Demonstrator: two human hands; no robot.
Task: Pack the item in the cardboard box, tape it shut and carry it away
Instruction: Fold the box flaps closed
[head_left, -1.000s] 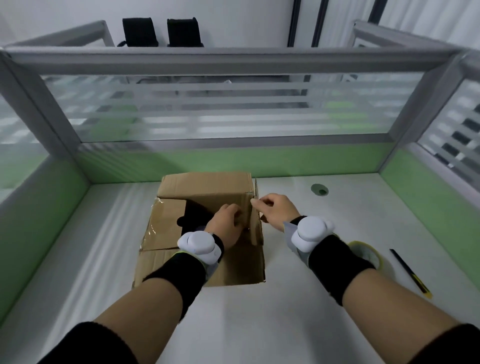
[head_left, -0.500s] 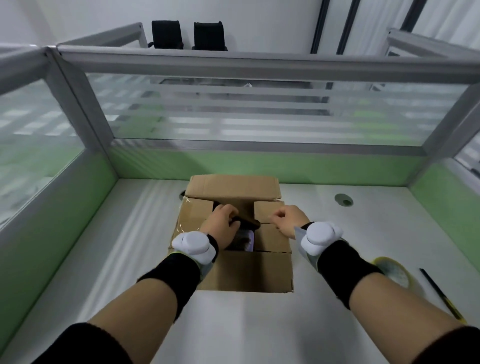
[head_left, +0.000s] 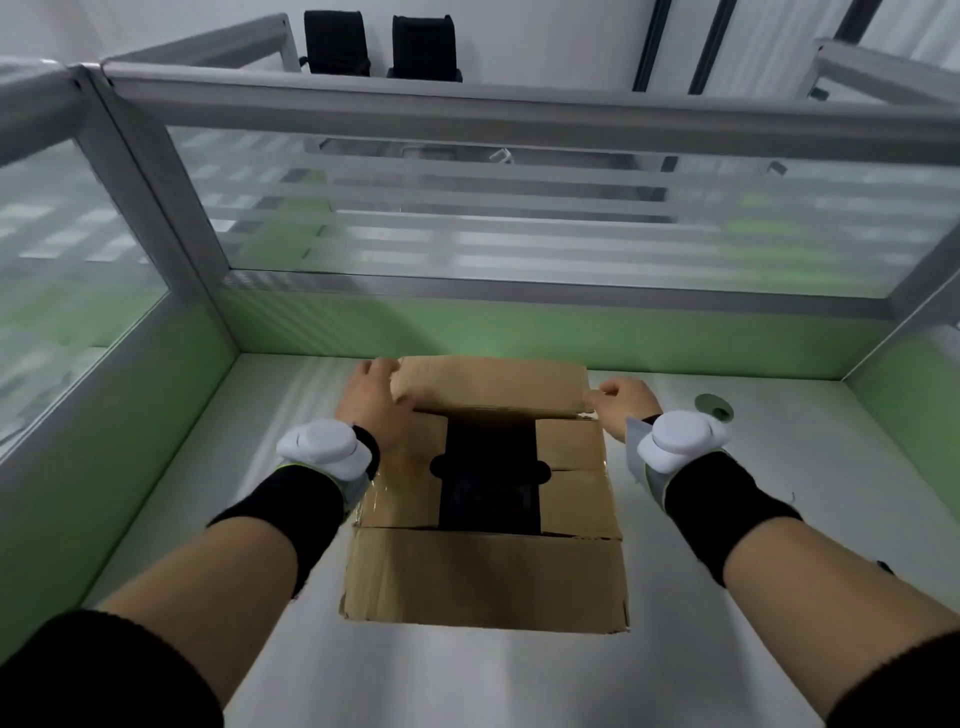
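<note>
A brown cardboard box (head_left: 485, 577) sits on the white desk in front of me. Its two side flaps lie folded in, with a dark gap between them where a dark item (head_left: 488, 486) shows inside. The near flap lies flat toward me. The far flap (head_left: 491, 384) stands tilted up. My left hand (head_left: 371, 400) grips the far flap's left end, and my right hand (head_left: 621, 402) pinches its right end.
The desk (head_left: 467, 680) is walled by green and frosted-glass partitions (head_left: 519, 322) on the left, back and right. A round cable hole (head_left: 714, 405) lies right of the box. Two black chairs (head_left: 379, 44) stand beyond the partition.
My left hand came out of the box and both hands moved to the ends of the far flap. The side flaps now lie folded in. The tape roll and pen are out of view.
</note>
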